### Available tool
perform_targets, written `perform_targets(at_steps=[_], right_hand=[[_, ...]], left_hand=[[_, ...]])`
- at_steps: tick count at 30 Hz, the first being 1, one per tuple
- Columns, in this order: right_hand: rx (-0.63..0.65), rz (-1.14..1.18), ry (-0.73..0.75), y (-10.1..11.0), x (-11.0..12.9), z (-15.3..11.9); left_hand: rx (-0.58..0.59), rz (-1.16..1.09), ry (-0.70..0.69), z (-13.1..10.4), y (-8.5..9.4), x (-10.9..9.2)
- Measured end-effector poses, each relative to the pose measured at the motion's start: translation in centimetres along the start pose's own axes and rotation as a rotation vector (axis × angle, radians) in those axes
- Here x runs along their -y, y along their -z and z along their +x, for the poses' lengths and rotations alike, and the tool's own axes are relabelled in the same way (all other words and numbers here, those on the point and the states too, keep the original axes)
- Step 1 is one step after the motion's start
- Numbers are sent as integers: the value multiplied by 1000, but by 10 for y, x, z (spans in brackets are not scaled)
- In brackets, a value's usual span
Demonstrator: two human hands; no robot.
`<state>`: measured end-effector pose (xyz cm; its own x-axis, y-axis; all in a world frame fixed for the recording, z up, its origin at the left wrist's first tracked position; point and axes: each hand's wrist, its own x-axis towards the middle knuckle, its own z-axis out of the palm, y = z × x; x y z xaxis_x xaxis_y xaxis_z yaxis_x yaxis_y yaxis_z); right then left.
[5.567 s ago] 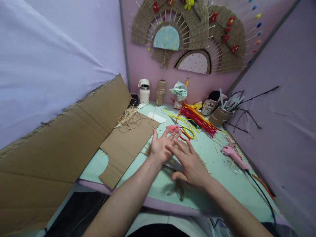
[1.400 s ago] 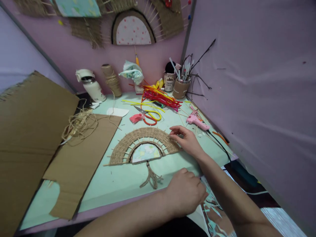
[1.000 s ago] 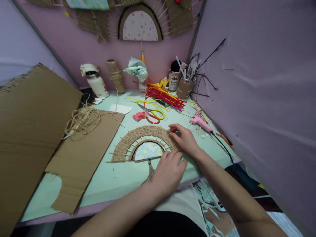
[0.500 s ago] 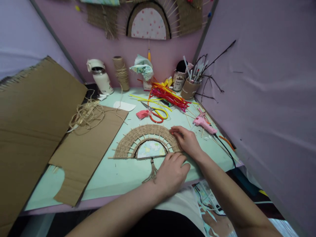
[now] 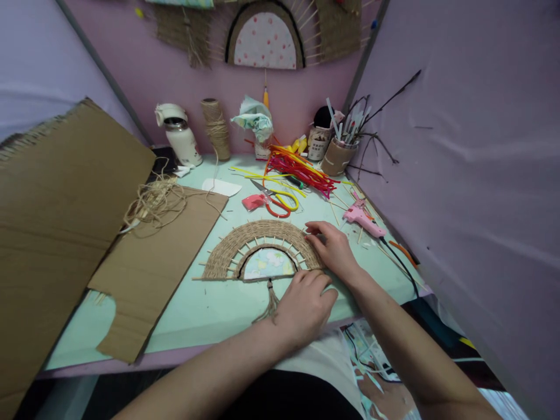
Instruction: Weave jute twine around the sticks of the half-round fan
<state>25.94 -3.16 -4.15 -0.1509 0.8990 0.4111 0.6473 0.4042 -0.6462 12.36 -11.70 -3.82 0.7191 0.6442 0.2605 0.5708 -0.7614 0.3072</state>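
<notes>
A half-round woven fan of brown twine on thin sticks lies on the table. Its inner half-circle is pale floral cloth edged in black and brown, and a twine tassel hangs from the bottom middle. My left hand is closed at the fan's lower right corner, its fingertips partly hidden. On the upper right rim, my right hand has bent fingers and thumb around the edge, with a small gap between thumb and forefinger.
Beyond the fan lie scissors, a pink packet and red and yellow pipe cleaners. A pink glue gun with its cord is at right. Cardboard with loose twine covers the left. A bottle and twine spool stand behind.
My right thumb and forefinger have parted slightly at the rim. My left hand and the fan stay nearly in place; the whole view shifts a little.
</notes>
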Motion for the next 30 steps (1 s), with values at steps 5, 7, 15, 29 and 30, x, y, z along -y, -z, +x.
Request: perform_targets(at_steps=[5,7,15,29,30], right_hand=[[8,-62,50,0,-1,0],[24,-70,60,0,-1,-1],[65,-197,105,3,5,-4],[203,-499,332,15,3,-16],[217,-513,354,16,1,-15]], left_hand=[[1,10,-1,0,-1,0],[0,7,-2,0,-1,0],[-3,-5,7,-1,-1,0],[18,27,4,-2,-2,0],[15,29,0,-2,-3,0]])
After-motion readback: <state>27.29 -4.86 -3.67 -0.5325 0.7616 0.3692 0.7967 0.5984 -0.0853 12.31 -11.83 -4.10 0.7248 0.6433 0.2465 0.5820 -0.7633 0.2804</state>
